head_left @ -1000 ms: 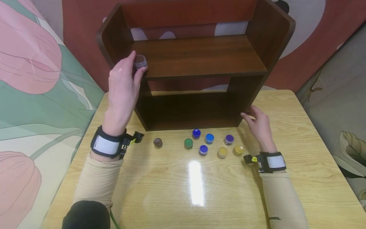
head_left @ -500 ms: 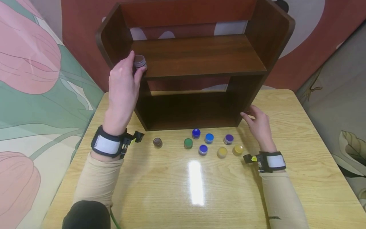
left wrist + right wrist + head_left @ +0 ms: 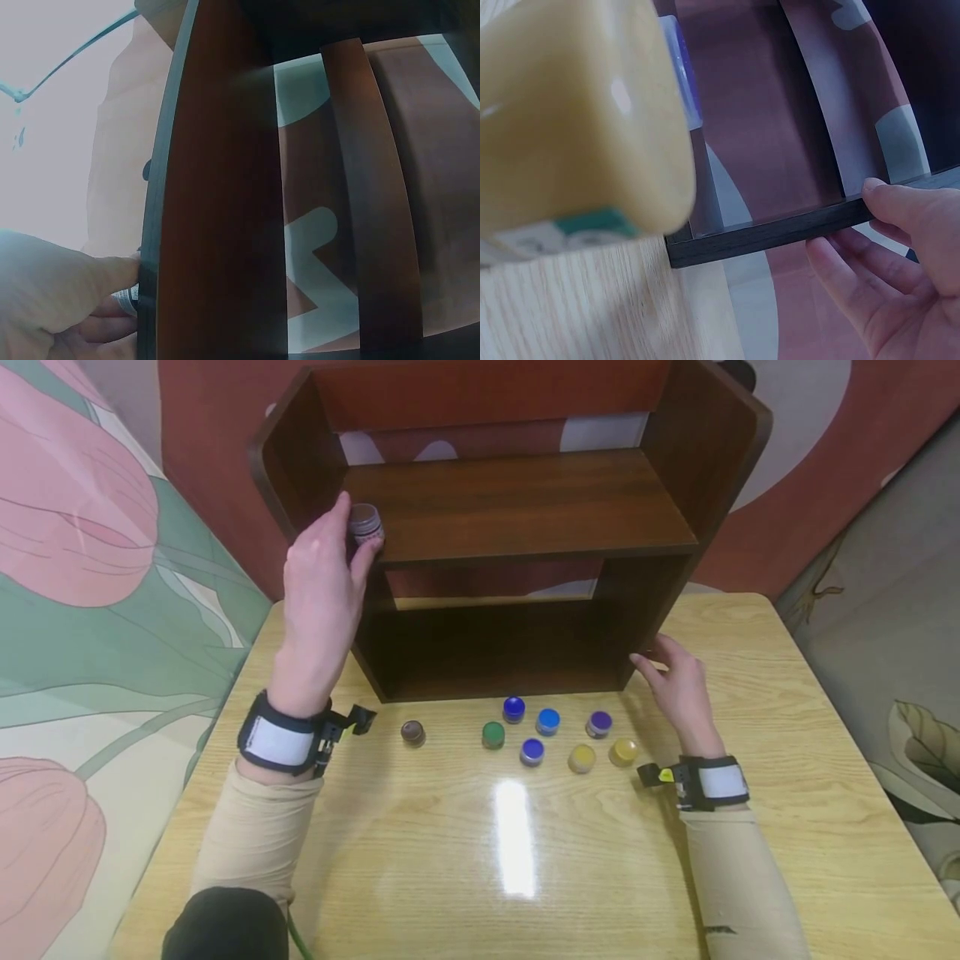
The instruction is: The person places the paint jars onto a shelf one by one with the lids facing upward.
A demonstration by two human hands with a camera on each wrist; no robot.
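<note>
My left hand [image 3: 322, 581] pinches a small paint jar [image 3: 366, 523] with a brown top between thumb and fingers. The jar is at the left front end of the upper board of a dark brown wooden shelf [image 3: 525, 510]; whether it touches the board cannot be told. In the left wrist view the jar [image 3: 129, 301] is mostly hidden by my fingers and the shelf's edge. My right hand [image 3: 678, 689] holds the lower right side panel of the shelf. In the right wrist view, its thumb [image 3: 896, 202] lies on one side of the panel and its fingers on the other.
On the wooden table [image 3: 420, 860] before the shelf lie several paint jars: a brown one [image 3: 412, 733], a green one [image 3: 492, 735], blue ones [image 3: 548, 721], a purple one [image 3: 599, 724] and yellow ones [image 3: 582, 758]. A patterned wall covering [image 3: 75, 568] stands at left.
Both hands keep their places and holds. Only a very slight shift of the whole head view shows.
</note>
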